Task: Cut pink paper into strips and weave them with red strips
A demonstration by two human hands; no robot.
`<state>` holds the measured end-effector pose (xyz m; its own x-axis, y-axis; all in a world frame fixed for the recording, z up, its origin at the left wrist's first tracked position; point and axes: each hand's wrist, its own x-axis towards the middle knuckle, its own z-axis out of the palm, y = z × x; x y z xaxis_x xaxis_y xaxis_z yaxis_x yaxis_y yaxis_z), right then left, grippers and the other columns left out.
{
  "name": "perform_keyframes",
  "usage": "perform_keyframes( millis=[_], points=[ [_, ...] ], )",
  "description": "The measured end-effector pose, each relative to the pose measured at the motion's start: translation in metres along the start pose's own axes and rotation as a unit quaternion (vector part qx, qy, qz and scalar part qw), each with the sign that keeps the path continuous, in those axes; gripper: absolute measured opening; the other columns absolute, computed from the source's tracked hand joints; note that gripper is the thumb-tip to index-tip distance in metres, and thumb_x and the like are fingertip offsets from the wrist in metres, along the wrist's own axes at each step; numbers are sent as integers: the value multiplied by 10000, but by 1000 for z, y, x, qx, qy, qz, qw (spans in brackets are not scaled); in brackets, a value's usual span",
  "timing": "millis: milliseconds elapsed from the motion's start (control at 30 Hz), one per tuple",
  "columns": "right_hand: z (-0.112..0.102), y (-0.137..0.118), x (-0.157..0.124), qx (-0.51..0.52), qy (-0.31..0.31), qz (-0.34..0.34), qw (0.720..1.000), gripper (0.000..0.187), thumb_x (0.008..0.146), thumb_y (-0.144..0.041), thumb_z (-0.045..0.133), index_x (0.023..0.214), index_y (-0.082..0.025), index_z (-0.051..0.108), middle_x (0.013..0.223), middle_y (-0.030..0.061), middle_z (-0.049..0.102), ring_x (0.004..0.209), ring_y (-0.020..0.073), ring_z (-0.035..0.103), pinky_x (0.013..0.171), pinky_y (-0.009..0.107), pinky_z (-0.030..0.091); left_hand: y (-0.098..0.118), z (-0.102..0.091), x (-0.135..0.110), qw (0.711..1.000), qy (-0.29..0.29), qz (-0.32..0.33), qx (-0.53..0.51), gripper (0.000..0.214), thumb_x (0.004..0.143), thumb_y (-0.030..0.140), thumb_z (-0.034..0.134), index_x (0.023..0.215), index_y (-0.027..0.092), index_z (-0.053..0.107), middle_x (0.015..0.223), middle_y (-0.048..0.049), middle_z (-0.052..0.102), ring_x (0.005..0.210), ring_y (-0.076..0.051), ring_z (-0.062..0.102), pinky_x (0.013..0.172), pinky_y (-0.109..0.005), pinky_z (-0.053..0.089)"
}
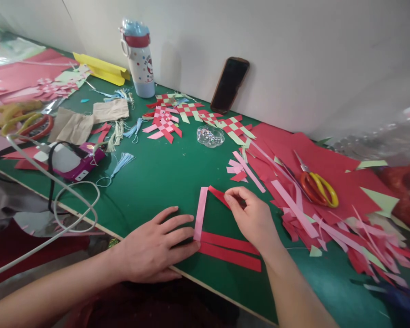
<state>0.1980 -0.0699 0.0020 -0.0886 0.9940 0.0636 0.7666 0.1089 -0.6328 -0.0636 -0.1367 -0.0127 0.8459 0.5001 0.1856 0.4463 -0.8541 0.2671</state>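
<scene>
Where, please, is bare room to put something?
Bare green tabletop lies beyond the left hand, between the light-blue thread tassels and the nearby pink paper strip. The right side, around the red-yellow-handled metal scissors, is crowded.

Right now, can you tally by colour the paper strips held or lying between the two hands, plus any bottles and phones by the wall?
Pink strips: 1
Red strips: 3 (one pinched in the right hand, two lying below)
Bottles: 1
Phones: 1
Total: 6
</scene>
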Motion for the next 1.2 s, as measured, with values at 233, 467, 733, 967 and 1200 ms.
perform_keyframes(
  millis=[233, 467, 733, 967, 1200],
  points=[
    [-1, -8, 19, -54, -6, 11, 998, 194, 860, -390, 537, 847, -248, 668, 809, 25, 718, 736, 210, 639, 659, 319, 433, -2, -1, 1, 1000, 2, 5, 0, 558, 911, 520, 578, 1377, 225, 499, 1315, -70, 579, 1363, -308, 382, 1217, -529, 89],
    [-3, -22, 25, -34, -50, 11, 998, 216, 853, -406, 558, 815, -242, 694, 736, 1, 717, 618, 162, 624, 608, 281, 460, -2, -1, 1, 1000, -5, 7, -2, 559, 924, 523, 563, 1387, 218, 485, 1325, -73, 569, 1373, -325, 362, 1200, -561, 110],
    [-2, -17, 32, -79, -48, 6, 996, 195, 862, -364, 558, 886, -235, 702, 795, 32, 723, 682, 205, 656, 640, 335, 487, -3, -4, 2, 1000, 4, 10, 2, 551, 913, 516, 582, 1365, 210, 505, 1293, -77, 581, 1353, -321, 391, 1193, -546, 164],
    [11, -16, 30, -145, 4, -195, 970, 268, 930, -357, 535, 1104, -232, 698, 1082, 98, 683, 1077, 286, 568, 972, 485, 425, -3, -3, 2, 1000, 1, 11, -9, 546, 917, 503, 585, 1368, 208, 499, 1274, -75, 593, 1349, -318, 395, 1194, -556, 151],
    [21, -27, 27, -140, -7, -209, 968, 150, 922, -273, 578, 869, -235, 714, 946, 55, 718, 952, 252, 604, 883, 443, 456, -3, -5, 2, 1000, -3, 7, -16, 553, 902, 505, 610, 1351, 197, 512, 1290, -90, 594, 1372, -321, 385, 1195, -570, 170]
  ],
)
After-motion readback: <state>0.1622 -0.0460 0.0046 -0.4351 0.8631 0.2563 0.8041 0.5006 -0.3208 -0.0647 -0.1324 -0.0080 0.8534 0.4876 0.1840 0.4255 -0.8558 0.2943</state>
